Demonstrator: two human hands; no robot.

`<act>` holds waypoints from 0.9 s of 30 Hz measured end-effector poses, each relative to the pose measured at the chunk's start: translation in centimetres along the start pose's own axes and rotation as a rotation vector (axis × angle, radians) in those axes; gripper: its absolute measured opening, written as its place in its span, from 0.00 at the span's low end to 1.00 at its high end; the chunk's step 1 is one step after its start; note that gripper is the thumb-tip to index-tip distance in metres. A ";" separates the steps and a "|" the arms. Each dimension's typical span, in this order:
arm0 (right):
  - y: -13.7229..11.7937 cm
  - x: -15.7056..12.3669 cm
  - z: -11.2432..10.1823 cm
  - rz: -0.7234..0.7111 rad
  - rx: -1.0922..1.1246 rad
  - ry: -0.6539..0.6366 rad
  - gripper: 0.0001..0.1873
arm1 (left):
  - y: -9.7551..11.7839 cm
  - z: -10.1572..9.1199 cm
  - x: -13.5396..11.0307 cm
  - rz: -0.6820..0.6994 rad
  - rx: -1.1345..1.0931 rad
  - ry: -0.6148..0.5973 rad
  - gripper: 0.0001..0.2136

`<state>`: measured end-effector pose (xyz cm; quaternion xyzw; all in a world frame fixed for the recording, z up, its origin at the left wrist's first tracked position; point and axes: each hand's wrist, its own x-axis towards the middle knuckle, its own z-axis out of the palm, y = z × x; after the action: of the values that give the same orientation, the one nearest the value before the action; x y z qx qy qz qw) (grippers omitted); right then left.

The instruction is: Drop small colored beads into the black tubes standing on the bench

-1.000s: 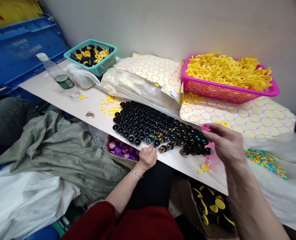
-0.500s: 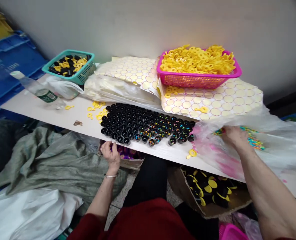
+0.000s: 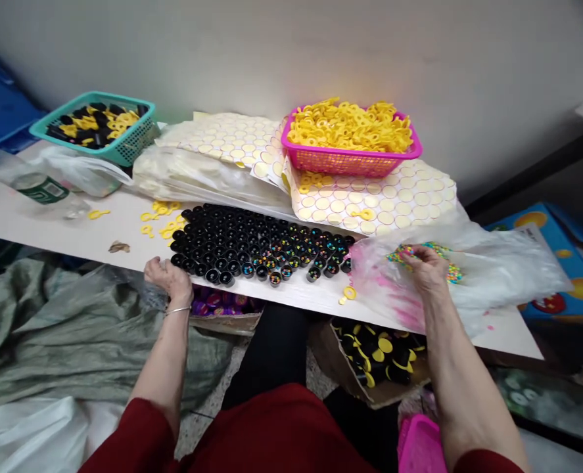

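My left hand [image 3: 171,279] rests at the table's front edge, beside the left end of the black cups, with fingers curled and nothing visible in them. My right hand [image 3: 426,266] is over a clear plastic bag [image 3: 498,263], its fingertips pinched together at a heap of small coloured beads [image 3: 453,272]; a pink bit shows at the fingertips. Between the hands, many small black cups [image 3: 232,243] stand upright in packed rows. Cups toward the right contain coloured beads; those at the left show none.
Behind the cups lie sticker sheets [image 3: 384,203] and a pink basket [image 3: 345,161] of yellow ring-ended pieces. A teal basket [image 3: 128,141] and a plastic bottle [image 3: 39,187] are at left. Below the table are a carton [image 3: 365,394] of black-and-yellow pieces and another carton [image 3: 232,323].
The view has shifted to the right. My right hand has drawn back slightly toward the near-left side of the bead heap, its fingertips now showing. My left hand has moved left along the table edge.
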<state>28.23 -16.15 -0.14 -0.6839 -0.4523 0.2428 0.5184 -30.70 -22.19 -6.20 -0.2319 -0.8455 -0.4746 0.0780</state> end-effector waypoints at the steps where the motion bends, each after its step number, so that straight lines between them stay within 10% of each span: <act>1: -0.6 -0.3 -0.1 0.003 0.029 0.009 0.22 | 0.2 0.0 0.0 -0.014 -0.003 -0.001 0.11; 8: -9.7 -6.0 1.4 -0.098 0.264 0.134 0.14 | 0.1 -0.3 -0.4 -0.024 -0.102 -0.051 0.11; 15: -17.1 -11.2 10.0 -0.015 0.412 -0.254 0.19 | -1.2 0.7 -0.6 -0.066 -0.224 -0.048 0.13; 21: -14.6 -9.3 18.0 -0.148 -0.124 -0.549 0.10 | -1.3 1.0 -0.8 -0.059 -0.242 -0.038 0.12; 27: -14.9 -8.1 20.4 -0.597 -0.912 -0.649 0.11 | -1.2 0.7 -1.1 -0.024 -0.232 -0.019 0.10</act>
<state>2.56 -12.44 5.55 -0.5722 -0.8156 0.0655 0.0567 -30.19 -22.50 -7.83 -0.2337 -0.7882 -0.5682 0.0368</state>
